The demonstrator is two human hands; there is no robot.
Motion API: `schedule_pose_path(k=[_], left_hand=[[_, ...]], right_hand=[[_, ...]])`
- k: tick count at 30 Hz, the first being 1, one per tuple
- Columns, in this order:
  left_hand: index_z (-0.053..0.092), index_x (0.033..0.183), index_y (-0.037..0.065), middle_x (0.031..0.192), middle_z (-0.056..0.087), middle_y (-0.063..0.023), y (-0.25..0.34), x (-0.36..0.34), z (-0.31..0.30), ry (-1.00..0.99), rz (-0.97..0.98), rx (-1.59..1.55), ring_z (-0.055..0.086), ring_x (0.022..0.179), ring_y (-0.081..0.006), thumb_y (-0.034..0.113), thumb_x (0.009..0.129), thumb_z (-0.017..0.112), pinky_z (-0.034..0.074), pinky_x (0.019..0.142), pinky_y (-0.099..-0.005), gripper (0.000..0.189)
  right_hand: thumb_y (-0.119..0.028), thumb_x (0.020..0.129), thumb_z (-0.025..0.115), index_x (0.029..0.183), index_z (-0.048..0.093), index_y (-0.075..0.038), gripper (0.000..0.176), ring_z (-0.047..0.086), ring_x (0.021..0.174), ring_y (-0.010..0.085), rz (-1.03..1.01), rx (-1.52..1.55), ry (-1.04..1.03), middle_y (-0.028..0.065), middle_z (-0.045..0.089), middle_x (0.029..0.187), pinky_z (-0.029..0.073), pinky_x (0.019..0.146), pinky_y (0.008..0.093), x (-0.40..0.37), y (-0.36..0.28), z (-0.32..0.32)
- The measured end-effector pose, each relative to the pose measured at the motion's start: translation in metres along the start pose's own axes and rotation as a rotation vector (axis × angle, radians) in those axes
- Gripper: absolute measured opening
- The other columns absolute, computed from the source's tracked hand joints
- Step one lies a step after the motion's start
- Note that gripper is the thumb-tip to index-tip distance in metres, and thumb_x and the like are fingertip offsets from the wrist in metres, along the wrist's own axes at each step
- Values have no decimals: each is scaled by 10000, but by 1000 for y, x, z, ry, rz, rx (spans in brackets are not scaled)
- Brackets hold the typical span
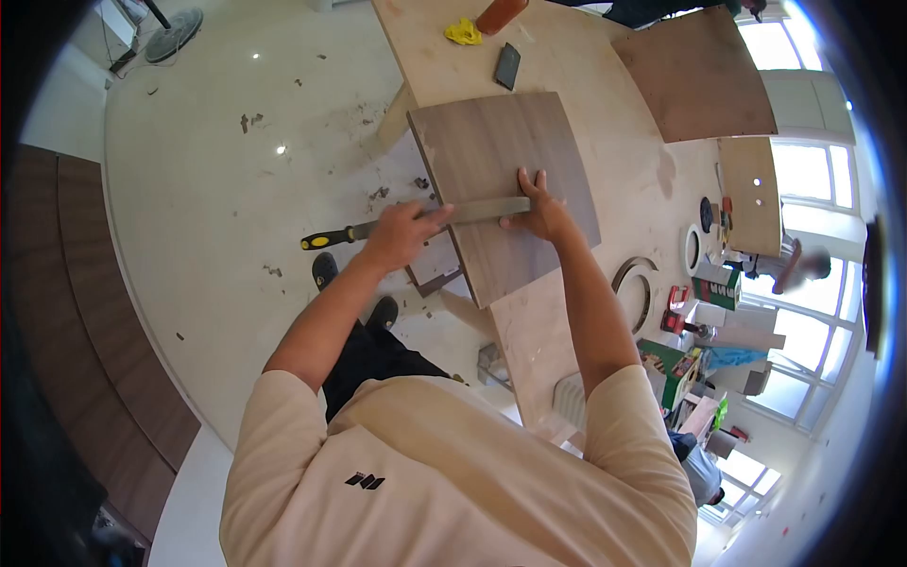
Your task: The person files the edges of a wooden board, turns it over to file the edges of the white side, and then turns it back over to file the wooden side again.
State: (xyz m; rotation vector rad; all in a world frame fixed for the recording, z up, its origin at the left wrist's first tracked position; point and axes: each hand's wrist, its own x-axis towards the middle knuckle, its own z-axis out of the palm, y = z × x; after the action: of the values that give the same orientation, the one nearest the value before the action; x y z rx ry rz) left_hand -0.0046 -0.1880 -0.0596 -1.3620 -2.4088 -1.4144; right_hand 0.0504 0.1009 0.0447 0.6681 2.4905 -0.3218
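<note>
A flat metal file (pixel 482 210) with a black and yellow handle lies across the left edge of a brown wood-grain board (pixel 501 142). My left hand (pixel 404 234) is closed on the file near the base of its blade, and the handle sticks out to the left. At the far end, my right hand (pixel 543 210) is over the board, with the blade's tip between the thumb and the fingers. Two of its fingers point away from me. Beneath the board is a light wooden table (pixel 614 189).
A phone (pixel 506 66), a yellow cloth (pixel 463 32) and an orange bottle (pixel 501 14) are on the table's far part. A brown panel (pixel 699 76) lies at the far right. Curved rings (pixel 635 288) and boxes (pixel 716 285) stand right. Other people are beyond. Scraps litter the floor (pixel 236 189).
</note>
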Motion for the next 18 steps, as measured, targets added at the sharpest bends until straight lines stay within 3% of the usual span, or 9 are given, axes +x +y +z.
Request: schedule_pose_path(k=[4, 7, 10, 13, 16, 18], left_hand=[[583, 1426, 296, 830, 539, -132, -62, -15, -17, 25, -340, -105, 572, 720, -347, 123, 892, 666, 499, 695, -451, 567], [579, 1430, 282, 825, 537, -132, -49, -4, 3, 37, -134, -108, 568, 710, -344, 122, 911, 664, 497, 689, -449, 550], [635, 1373, 195, 841, 549, -157, -14, 3, 8, -58, 5, -80, 561, 713, -349, 87, 933, 637, 475, 658, -426, 454], [594, 1412, 293, 817, 522, -129, -74, -10, -1, -2, -102, -70, 552, 723, -332, 149, 914, 676, 485, 697, -448, 524], [607, 1397, 293, 819, 518, -125, -98, 9, -17, 130, -399, -174, 558, 747, -333, 136, 907, 679, 482, 708, -448, 520], [616, 1389, 275, 811, 521, -127, -89, 26, 6, 135, -237, -197, 560, 741, -335, 130, 908, 682, 482, 697, -449, 507]], right_hand=[[-469, 621, 901, 1627, 189, -223, 1257, 374, 1447, 425, -19, 47, 11, 284, 89, 1654, 77, 1202, 647, -3, 2, 2], [-458, 628, 901, 1626, 189, -224, 1249, 370, 1449, 424, -11, 54, 9, 283, 84, 1654, 69, 1204, 643, -2, 1, 2], [-448, 631, 902, 1625, 195, -224, 1240, 356, 1457, 421, -15, 60, 13, 282, 82, 1654, 48, 1207, 637, 0, 3, 2], [-441, 639, 900, 1624, 200, -222, 1228, 339, 1467, 415, -26, 61, 18, 284, 83, 1653, 34, 1209, 633, 1, 3, 2], [-435, 645, 898, 1624, 198, -219, 1223, 319, 1478, 410, -9, 76, 4, 285, 85, 1652, 29, 1214, 623, -3, -2, -1], [-428, 651, 896, 1624, 198, -215, 1215, 308, 1482, 408, -7, 66, 9, 281, 87, 1653, 30, 1219, 612, -4, -3, -1]])
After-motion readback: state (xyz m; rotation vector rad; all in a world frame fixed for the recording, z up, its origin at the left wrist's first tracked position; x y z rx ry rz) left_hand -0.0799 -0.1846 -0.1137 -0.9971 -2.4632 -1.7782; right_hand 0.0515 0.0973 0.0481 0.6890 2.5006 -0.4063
